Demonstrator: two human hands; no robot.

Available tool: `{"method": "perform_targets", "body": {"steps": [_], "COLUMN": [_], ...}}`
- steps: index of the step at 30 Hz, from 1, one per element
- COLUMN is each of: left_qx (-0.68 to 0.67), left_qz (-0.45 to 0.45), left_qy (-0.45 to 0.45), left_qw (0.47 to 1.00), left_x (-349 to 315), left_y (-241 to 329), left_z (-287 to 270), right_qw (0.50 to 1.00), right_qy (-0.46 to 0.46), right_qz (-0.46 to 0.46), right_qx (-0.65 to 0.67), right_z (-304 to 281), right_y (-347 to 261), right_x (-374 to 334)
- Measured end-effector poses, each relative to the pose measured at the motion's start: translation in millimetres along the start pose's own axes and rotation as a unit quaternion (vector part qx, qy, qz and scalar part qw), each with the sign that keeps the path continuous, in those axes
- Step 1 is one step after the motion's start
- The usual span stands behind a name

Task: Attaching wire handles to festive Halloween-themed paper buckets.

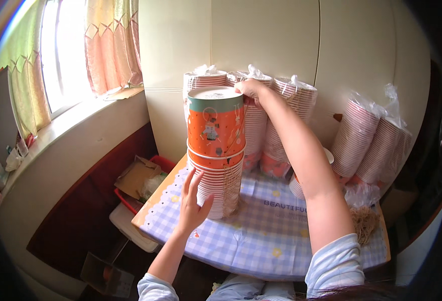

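Observation:
A tall stack of nested paper buckets (pixel 215 188) stands upside down on the table, white rims showing one above another. Twine hangs down its right side. The topmost paper bucket (pixel 213 131) is orange with a green band and a pale flat base facing up. My right hand (pixel 251 90) reaches across and is closed on this bucket's upper right edge; part of the fingers is hidden behind it. Low on the stack's left side, my left hand (pixel 195 203) lies against the rims with its fingers spread, gripping nothing.
Behind stand plastic-wrapped bucket stacks (pixel 293 108), with more wrapped stacks (pixel 357 128) at the right. A loose bundle of brown twine (pixel 365 227) lies at the table's right edge. The checked tablecloth (pixel 261 246) covers the table. A red crate (pixel 125 200) sits left of it.

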State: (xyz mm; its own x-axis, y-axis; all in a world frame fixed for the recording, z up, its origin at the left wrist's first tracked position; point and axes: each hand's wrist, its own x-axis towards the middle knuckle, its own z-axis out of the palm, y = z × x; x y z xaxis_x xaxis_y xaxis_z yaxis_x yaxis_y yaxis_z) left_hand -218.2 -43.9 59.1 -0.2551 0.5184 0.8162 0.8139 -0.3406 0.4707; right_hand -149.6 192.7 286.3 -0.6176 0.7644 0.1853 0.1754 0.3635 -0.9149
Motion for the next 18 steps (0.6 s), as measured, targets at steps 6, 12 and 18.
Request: {"method": "perform_targets", "body": {"steps": [6,12,18], "left_qx": [0.056,0.107,0.090], "left_qz": [0.029,0.023,0.010], "left_qy": [0.008,-0.021,-0.026], "left_qw": [0.998,0.994,0.996], "left_x": [43,42,48], "left_y": [-4,-15,-16], "left_z": [7,19,16], "right_qw": [0.998,0.994,0.997], "right_qy": [0.001,-0.001,0.006], "right_qz": [-0.005,0.001,0.020], "right_qx": [0.061,0.111,0.081], "right_z": [3,-1,-4], "right_y": [24,42,33], "right_x": [9,15,3]}}
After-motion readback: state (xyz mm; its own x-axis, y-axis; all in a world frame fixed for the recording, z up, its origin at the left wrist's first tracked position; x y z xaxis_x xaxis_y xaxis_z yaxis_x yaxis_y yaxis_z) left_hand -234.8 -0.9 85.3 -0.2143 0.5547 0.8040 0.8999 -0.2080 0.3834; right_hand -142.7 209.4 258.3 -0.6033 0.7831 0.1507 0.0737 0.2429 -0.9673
